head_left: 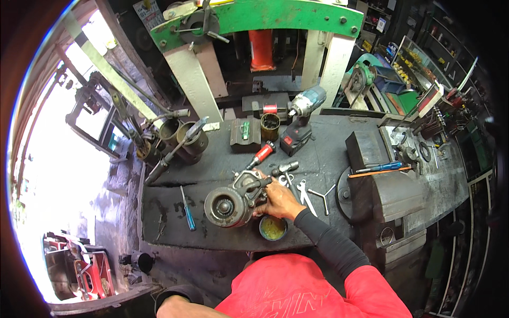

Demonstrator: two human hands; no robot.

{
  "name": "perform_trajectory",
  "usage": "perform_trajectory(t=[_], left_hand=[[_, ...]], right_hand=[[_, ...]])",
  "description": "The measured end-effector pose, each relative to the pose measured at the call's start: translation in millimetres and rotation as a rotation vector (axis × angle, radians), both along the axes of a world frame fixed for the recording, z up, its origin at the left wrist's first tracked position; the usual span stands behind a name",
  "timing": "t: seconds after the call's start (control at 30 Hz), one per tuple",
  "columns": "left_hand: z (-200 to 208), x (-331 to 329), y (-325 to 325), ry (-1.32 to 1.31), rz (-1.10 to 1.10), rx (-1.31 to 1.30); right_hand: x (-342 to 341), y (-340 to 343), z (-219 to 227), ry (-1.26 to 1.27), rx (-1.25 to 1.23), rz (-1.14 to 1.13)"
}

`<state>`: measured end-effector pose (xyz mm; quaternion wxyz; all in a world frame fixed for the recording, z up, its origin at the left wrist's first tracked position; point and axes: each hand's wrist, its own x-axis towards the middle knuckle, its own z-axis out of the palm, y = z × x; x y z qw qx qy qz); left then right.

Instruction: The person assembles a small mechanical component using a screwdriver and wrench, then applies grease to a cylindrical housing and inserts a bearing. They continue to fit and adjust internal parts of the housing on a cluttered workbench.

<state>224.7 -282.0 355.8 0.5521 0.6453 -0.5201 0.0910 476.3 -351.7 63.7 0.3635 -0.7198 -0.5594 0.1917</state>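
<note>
My right hand (280,199) grips the side of a greasy metal machine part with a round, pulley-like end (225,206). Its fingers wrap round the narrower end of the part, over the workbench (175,228). Just below that hand stands a small bowl of yellowish grease or liquid (273,228). Of my left arm, only a bit of skin and a dark sleeve show at the bottom left; the hand is out of sight. A blue-handled screwdriver (188,212) lies left of the part. Beyond my right hand are a hammer (285,168) and several wrenches (304,196).
A cordless impact wrench (302,122) stands at the back beside a rusty can (270,127) and a red-handled tool (261,155). A bench vise (395,196) fills the right side. Metal cylinders (192,143) stand back left. Behind rises a green-topped press frame (275,17).
</note>
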Motion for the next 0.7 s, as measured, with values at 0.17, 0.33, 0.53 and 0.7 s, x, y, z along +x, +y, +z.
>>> perform_trajectory(t=[0.17, 0.33, 0.53, 0.7], left_hand=[[9, 7, -1, -0.112, -0.067, 0.129], [7, 7, -9, -0.091, 0.039, -0.053], [-3, 5, -4, -0.136, -0.053, 0.123], [5, -3, -14, -0.337, 0.497, -0.157]], right_hand=[[-1, -1, 4, -0.032, -0.005, 0.019], [0, -1, 7, -0.032, -0.016, 0.023], [1, 0, 11, -0.058, -0.04, 0.032], [1, 1, 22, 0.061, -0.25, 0.045]])
